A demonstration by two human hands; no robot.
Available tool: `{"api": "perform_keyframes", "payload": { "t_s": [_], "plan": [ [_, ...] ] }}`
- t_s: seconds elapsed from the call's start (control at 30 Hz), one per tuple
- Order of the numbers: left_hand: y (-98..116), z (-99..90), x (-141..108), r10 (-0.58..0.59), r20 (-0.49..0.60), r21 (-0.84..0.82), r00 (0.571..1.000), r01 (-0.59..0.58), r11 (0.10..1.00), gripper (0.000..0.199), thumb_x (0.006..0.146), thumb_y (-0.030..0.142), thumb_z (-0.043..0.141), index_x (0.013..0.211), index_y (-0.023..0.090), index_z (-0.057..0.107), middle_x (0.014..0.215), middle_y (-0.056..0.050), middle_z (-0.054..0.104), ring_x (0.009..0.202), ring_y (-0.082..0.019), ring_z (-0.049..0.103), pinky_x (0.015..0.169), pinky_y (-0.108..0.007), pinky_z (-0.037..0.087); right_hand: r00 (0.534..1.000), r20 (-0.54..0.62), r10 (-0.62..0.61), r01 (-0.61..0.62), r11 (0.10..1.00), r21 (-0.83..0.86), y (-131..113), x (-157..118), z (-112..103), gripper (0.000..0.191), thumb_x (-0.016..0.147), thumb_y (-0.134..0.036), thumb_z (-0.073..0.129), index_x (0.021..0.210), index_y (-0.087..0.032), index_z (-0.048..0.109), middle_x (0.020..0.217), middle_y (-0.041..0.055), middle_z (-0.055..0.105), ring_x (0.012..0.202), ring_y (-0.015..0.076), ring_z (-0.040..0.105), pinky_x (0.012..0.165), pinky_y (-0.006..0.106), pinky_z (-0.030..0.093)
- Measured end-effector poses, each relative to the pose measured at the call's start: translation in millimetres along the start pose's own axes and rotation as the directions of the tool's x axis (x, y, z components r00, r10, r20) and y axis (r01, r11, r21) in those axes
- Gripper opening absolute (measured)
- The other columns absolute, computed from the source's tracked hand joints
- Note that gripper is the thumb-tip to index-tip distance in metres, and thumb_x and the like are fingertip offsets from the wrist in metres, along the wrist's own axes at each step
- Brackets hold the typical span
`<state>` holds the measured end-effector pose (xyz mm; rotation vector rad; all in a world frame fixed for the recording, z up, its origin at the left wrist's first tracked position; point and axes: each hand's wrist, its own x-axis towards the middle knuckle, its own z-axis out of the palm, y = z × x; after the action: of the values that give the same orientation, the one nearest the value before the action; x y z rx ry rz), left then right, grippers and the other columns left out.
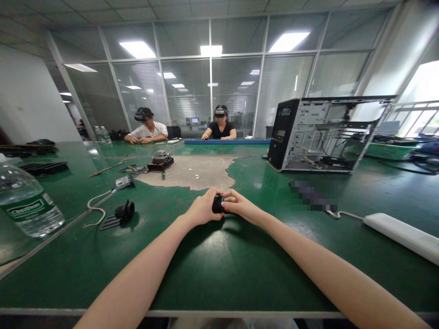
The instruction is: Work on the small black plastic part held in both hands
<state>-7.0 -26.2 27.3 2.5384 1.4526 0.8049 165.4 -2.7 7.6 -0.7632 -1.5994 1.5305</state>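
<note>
Both hands meet above the green table [206,269], in the middle of the view. My left hand [206,205] is closed around a small black part [216,204], which looks rounded; its exact kind cannot be made out. From the other side, the fingers of my right hand [236,203] pinch the same part, and the fingers hide much of it. A black ring-shaped plastic piece [126,210] with a flat slotted strip [111,222] lies on the table to the left of my hands.
A large water bottle [29,201] stands at the left edge. An opened computer case [315,137] is at right, with a white power strip [401,233] nearer me. A heatsink-like part [161,160] sits beyond a bare patch [202,171]. Two people [221,128] sit across.
</note>
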Motion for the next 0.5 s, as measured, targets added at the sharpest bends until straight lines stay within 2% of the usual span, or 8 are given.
{"api": "perform_keyframes", "payload": {
  "t_s": [0.23,0.43,0.5],
  "plan": [
    [0.2,1.7,-1.6,-0.03,-0.007,0.018,1.0,0.03,0.999,0.057,0.059,0.034,0.062,0.109,0.025,0.037,0.095,0.0,0.057,0.079,-0.021,0.06,0.067,-0.028,0.044,0.995,-0.097,0.035,-0.036,0.999,-0.014,1.5,3.5,5.4,0.031,0.064,-0.036,0.066,0.085,-0.019,0.05,0.076,-0.0004,0.058,0.072,0.0123,0.057,0.071,0.03,0.045],
    [0.1,2.9,-1.9,-0.031,-0.012,0.025,0.999,0.031,0.999,0.056,0.059,0.035,0.062,0.109,0.027,0.038,0.092,0.001,0.057,0.076,-0.021,0.059,0.063,-0.027,0.043,1.0,0.016,-0.014,0.014,1.0,-0.023,-0.8,-1.4,0.1,0.042,0.057,-0.026,0.072,0.091,-0.021,0.048,0.08,-0.0015,0.058,0.074,0.0126,0.057,0.072,0.03,0.044],
    [0.4,2.2,-1.7,-0.033,-0.013,0.016,0.999,0.034,0.999,0.055,0.059,0.035,0.062,0.108,0.026,0.038,0.09,0.002,0.057,0.075,-0.02,0.059,0.063,-0.026,0.043,1.0,0.02,-0.022,0.023,1.0,-0.01,-1.7,-2.3,0.2,0.041,0.059,-0.027,0.071,0.091,-0.022,0.048,0.078,-0.0022,0.058,0.072,0.0122,0.057,0.071,0.03,0.044]
  ]
}}
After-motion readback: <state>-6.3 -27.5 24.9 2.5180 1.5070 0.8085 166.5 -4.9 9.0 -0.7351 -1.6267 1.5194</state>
